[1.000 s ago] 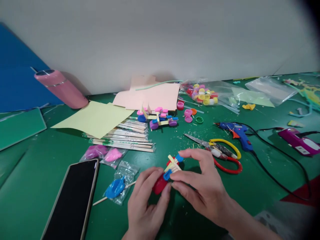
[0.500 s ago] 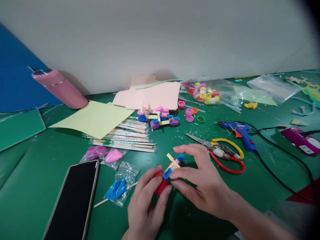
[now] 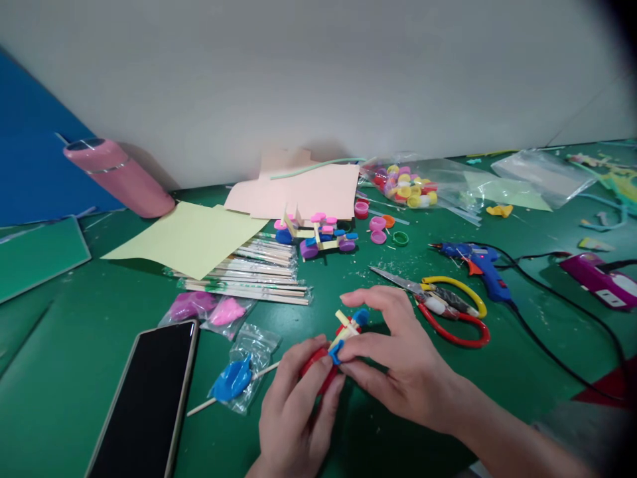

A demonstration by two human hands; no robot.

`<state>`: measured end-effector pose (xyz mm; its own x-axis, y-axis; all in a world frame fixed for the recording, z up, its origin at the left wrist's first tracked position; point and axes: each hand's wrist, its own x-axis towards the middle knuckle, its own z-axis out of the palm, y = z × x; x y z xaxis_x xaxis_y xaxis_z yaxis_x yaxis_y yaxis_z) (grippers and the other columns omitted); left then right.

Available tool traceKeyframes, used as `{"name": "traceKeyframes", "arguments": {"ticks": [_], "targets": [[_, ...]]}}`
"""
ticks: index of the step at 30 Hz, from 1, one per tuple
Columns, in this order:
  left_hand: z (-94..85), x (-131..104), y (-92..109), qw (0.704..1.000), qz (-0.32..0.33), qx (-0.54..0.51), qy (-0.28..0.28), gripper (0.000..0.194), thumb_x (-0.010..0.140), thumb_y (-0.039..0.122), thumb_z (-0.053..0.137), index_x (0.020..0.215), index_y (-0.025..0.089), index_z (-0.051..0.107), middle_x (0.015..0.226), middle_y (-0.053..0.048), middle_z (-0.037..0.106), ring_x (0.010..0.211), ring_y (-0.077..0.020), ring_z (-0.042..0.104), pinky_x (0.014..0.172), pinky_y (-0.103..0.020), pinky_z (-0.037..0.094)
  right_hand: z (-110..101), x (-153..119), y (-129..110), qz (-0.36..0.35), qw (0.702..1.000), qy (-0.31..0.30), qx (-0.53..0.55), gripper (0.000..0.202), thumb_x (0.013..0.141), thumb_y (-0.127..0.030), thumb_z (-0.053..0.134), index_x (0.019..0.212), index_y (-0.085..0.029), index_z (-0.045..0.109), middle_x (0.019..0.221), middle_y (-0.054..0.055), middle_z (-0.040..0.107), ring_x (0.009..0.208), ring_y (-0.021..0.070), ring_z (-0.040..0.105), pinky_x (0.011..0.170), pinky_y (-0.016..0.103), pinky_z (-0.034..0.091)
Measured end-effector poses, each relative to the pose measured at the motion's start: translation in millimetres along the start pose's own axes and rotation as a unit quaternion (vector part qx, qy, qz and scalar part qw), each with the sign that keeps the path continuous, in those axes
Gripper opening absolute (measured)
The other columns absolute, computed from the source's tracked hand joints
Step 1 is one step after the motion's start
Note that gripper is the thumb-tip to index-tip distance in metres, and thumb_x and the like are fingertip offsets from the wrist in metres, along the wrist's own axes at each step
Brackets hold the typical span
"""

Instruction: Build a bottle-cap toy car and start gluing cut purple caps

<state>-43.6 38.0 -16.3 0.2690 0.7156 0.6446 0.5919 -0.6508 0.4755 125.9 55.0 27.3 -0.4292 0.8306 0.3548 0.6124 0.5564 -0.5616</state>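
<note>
My left hand [image 3: 299, 405] is closed around the red end of a small toy car [image 3: 344, 330] made of pale wooden sticks with red and blue parts. Between the thumb and forefinger of my right hand [image 3: 405, 358] is a piece of blue clay [image 3: 335, 353], pressed against the stick frame. Another blue lump [image 3: 361, 317] shows at the car's far end. My fingers hide part of the car's red piece. Left of my hands, blue clay [image 3: 233, 380] lies with a clear bag [image 3: 253, 342] and a thin wooden stick [image 3: 200, 407].
A phone [image 3: 142, 405] lies at front left. Scissors [image 3: 438, 302] and a blue glue gun [image 3: 480, 262] with its cord are on the right. Further back stand similar toy cars [image 3: 328, 244], wrapped sticks [image 3: 253, 272], paper [image 3: 192, 239], a bag of caps [image 3: 405, 186] and a pink bottle [image 3: 122, 176].
The blue clay piece at the near end of the frame has turned under my right fingertips. My left hand and the toy car have shifted slightly to the right.
</note>
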Motion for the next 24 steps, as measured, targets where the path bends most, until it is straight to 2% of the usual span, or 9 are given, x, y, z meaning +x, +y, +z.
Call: {"name": "traceKeyframes", "arguments": {"ticks": [11, 18, 24], "targets": [[0.9, -3.7, -3.6, 1.0, -0.002, 0.004, 0.002, 0.023, 0.074, 0.011, 0.055, 0.097, 0.017, 0.053, 0.096, -0.011, 0.06, 0.084, -0.0196, 0.061, 0.066, -0.031, 0.054, -3.3, 3.9, -0.3, -0.017, 1.0, -0.016, -0.01, 0.009, 0.081, -0.02, 0.052, 0.083, -0.022, 0.061, 0.121, 0.003, 0.043, 0.112, 0.0222, 0.036, 0.094, 0.039, 0.032], [-1.2, -4.4, -2.6, 1.0, 0.007, 0.0, -0.004, 0.022, 0.074, 0.009, 0.056, 0.095, 0.013, 0.053, 0.096, -0.012, 0.058, 0.087, -0.02, 0.059, 0.072, -0.033, 0.053, -5.5, 4.4, -0.4, -0.017, 1.0, -0.021, -0.002, 0.009, 0.081, -0.019, 0.052, 0.084, -0.021, 0.061, 0.123, 0.004, 0.042, 0.113, 0.0217, 0.035, 0.094, 0.037, 0.032], [-0.1, -2.8, -2.8, 1.0, 0.003, -0.001, -0.005, 0.022, 0.074, 0.01, 0.055, 0.096, 0.014, 0.052, 0.095, -0.011, 0.058, 0.086, -0.0199, 0.06, 0.069, -0.032, 0.054, -6.1, 4.7, -0.9, -0.02, 0.999, -0.025, -0.003, 0.01, 0.079, -0.019, 0.053, 0.085, -0.022, 0.061, 0.123, 0.004, 0.043, 0.112, 0.0224, 0.036, 0.093, 0.039, 0.033]]}}
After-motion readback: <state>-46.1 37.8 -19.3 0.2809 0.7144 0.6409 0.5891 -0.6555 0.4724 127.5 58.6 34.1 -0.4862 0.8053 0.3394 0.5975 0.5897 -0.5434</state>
